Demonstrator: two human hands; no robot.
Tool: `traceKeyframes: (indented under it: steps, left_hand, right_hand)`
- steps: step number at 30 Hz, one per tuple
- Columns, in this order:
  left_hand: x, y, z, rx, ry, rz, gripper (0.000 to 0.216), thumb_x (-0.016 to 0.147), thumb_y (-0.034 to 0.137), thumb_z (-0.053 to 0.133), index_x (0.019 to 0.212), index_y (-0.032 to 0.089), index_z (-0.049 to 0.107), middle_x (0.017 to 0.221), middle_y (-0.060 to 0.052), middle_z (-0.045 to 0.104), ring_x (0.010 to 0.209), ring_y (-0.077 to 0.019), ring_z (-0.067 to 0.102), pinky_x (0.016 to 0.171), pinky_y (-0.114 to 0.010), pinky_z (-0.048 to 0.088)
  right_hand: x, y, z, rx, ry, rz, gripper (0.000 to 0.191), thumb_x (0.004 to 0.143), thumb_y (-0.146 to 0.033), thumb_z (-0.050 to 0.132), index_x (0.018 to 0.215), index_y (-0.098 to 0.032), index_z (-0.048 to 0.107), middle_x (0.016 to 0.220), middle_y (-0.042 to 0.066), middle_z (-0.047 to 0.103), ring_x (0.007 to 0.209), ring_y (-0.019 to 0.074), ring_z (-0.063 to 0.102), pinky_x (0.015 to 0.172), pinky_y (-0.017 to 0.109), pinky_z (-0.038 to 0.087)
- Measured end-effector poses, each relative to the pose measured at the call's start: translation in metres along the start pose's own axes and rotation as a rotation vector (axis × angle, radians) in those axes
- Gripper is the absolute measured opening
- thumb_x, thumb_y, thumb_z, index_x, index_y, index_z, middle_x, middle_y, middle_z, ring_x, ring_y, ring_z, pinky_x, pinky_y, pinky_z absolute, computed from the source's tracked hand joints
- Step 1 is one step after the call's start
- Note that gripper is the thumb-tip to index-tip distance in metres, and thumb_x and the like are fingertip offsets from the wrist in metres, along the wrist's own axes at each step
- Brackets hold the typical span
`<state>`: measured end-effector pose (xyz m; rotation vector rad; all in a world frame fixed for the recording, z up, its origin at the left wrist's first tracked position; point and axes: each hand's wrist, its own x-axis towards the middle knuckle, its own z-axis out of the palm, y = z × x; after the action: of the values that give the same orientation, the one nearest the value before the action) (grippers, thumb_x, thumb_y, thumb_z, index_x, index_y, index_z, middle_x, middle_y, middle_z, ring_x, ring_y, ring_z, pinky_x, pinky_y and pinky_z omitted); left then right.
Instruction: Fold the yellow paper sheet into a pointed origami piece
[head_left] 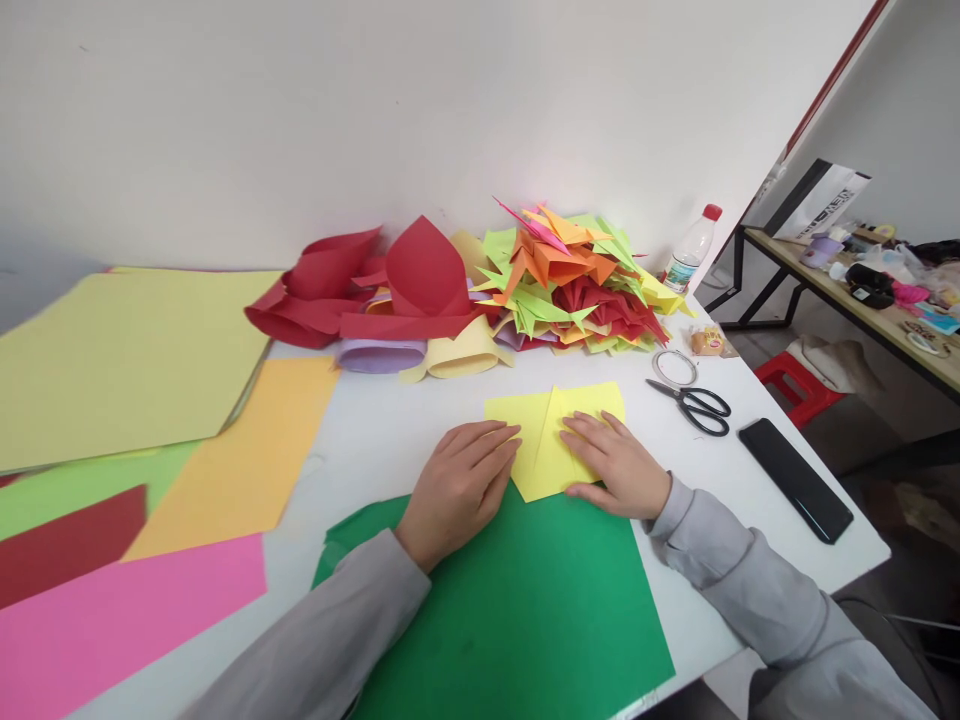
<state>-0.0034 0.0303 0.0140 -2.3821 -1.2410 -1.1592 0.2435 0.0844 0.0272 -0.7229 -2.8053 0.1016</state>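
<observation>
A folded sheet of yellow paper point(538, 445), with a raised crease down its middle, lies partly over the upper edge of a large green paper sheet point(517, 600). My right hand point(611, 462) lies flat on the yellow paper's right half, fingers spread and the thumb along its lower edge. At the left edge of that paper, my left hand point(463, 485) rests with its fingers stretched out close together, fingertips touching the paper. The left wrist and sleeve cross over the green sheet, which is bent up at its left corner.
Scissors point(694, 405), a tape roll point(675, 368) and a black phone point(796, 480) lie to the right. Folded paper shapes point(570, 275) and red paper forms point(426, 270) are heaped by the wall, beside a bottle point(690, 250). Coloured sheets point(127, 365) cover the left side.
</observation>
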Motion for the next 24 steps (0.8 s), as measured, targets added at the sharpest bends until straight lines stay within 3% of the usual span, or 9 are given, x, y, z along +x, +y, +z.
traceKeyframes:
  steps: [3, 6, 9, 12, 18, 24]
  left_hand:
    - [-0.001, 0.001, 0.001, -0.010, -0.042, 0.027, 0.024, 0.091, 0.012, 0.051, 0.112, 0.017, 0.063, 0.111, -0.010, 0.072, 0.107, -0.0254, 0.063, 0.088, -0.044, 0.054]
    - [-0.001, 0.004, 0.004, -0.009, -0.187, 0.114, 0.028, 0.095, 0.019, 0.048, 0.120, 0.016, 0.061, 0.125, -0.011, 0.066, 0.123, -0.0276, 0.055, 0.097, -0.044, 0.051]
    - [-0.002, 0.007, 0.008, 0.043, -0.318, 0.174, 0.039, 0.098, 0.030, 0.044, 0.130, 0.010, 0.054, 0.137, -0.014, 0.057, 0.132, -0.0302, 0.047, 0.105, -0.048, 0.045]
    - [-0.004, 0.007, 0.011, 0.107, -0.392, 0.139, 0.049, 0.099, 0.039, 0.039, 0.133, 0.006, 0.051, 0.141, -0.017, 0.052, 0.134, -0.0320, 0.044, 0.108, -0.049, 0.041]
    - [-0.006, 0.006, 0.012, 0.145, -0.494, 0.065, 0.052, 0.098, 0.042, 0.036, 0.138, 0.011, 0.050, 0.146, -0.014, 0.047, 0.138, -0.0338, 0.038, 0.110, -0.049, 0.037]
    - [-0.006, 0.008, 0.013, 0.181, -0.559, 0.036, 0.051, 0.098, 0.044, 0.036, 0.141, 0.019, 0.047, 0.150, -0.009, 0.043, 0.139, -0.0367, 0.033, 0.111, -0.057, 0.029]
  right_hand:
    - [0.001, -0.006, 0.002, -0.036, -0.064, -0.001, 0.079, 0.091, -0.061, 0.048, 0.147, -0.007, 0.034, 0.152, 0.022, 0.034, 0.143, 0.0317, 0.027, 0.114, 0.058, 0.023]
    - [0.001, -0.011, 0.006, -0.059, -0.107, 0.037, 0.087, 0.089, -0.068, 0.043, 0.149, -0.006, 0.028, 0.153, 0.022, 0.030, 0.145, 0.0320, 0.024, 0.115, 0.059, 0.020]
    - [0.000, -0.015, 0.009, -0.053, -0.126, 0.065, 0.088, 0.090, -0.070, 0.038, 0.149, -0.005, 0.028, 0.154, 0.023, 0.028, 0.145, 0.0313, 0.023, 0.116, 0.056, 0.020]
    - [0.001, -0.023, 0.008, -0.031, -0.146, 0.093, 0.088, 0.092, -0.069, 0.032, 0.149, -0.002, 0.028, 0.155, 0.022, 0.025, 0.145, 0.0318, 0.022, 0.117, 0.054, 0.021]
    - [0.008, -0.034, 0.001, -0.013, -0.110, 0.152, 0.069, 0.099, -0.055, 0.029, 0.143, -0.004, 0.040, 0.151, 0.019, 0.038, 0.138, 0.0312, 0.036, 0.113, 0.047, 0.032]
    - [0.022, -0.012, 0.001, -0.025, -0.126, 0.183, 0.058, 0.102, -0.044, 0.030, 0.145, -0.007, 0.039, 0.153, 0.014, 0.035, 0.144, 0.0273, 0.027, 0.118, 0.050, 0.020]
